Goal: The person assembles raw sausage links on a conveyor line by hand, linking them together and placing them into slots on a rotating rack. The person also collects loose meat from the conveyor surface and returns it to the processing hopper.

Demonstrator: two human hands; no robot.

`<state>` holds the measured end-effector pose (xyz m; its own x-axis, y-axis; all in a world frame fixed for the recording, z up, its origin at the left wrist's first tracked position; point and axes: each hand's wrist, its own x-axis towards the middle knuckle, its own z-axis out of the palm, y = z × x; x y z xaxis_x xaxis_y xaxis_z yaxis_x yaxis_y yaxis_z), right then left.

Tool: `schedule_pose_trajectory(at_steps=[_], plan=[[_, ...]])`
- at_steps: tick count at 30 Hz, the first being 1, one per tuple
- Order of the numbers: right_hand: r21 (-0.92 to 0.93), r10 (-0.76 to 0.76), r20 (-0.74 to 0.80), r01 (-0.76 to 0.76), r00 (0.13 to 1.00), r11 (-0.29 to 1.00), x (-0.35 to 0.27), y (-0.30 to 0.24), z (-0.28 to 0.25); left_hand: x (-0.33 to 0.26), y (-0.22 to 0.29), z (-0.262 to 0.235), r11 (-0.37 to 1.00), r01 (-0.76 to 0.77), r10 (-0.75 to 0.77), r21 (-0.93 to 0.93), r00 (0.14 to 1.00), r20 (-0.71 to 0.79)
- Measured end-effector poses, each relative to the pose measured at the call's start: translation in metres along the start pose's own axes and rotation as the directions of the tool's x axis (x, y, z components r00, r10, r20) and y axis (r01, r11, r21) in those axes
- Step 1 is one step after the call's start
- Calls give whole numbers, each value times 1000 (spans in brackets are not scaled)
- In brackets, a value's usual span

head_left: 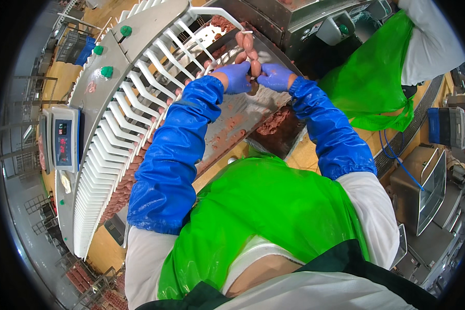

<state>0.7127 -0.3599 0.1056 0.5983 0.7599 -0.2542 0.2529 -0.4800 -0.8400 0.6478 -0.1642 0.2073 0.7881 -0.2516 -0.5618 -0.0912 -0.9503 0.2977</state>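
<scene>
A short chain of pink sausage links (250,51) runs from the end of a white hook down between my two hands. My left hand (235,76), in a purple glove, is closed around the links from the left side. On the right, my right hand (275,77), gloved the same way, pinches the lower links with its fingers closed. The fingertips partly cover the lowest links. Below both hands lies a metal tray (248,116) smeared with meat scraps. To the left, a long row of white hooks (139,90) carries many hanging links, partly hidden by my left sleeve.
A bin of minced meat (276,124) stands below the tray's right edge. A digital scale (65,139) sits beyond the hook conveyor (101,88) with green knobs. At the right stands a co-worker in a green apron (372,77). A blue hose (400,160) and metal carts are farther right.
</scene>
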Motion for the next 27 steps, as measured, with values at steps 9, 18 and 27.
schedule_pose_trajectory(at_steps=[9, 18, 27], plan=[[839, 12, 181, -160, 983, 521, -8, -12, 72, -20, 10, 6, 942, -201, 177, 269, 978, 109], [950, -247, -75, 145, 966, 278, -3, -17, 71, -34, -3, 20, 973, -103, 145, 208, 970, -196], [993, -218, -71, 89, 973, 75, 20, 42, 67, -49, -8, 51, 998, -64, 65, 14, 923, -380]])
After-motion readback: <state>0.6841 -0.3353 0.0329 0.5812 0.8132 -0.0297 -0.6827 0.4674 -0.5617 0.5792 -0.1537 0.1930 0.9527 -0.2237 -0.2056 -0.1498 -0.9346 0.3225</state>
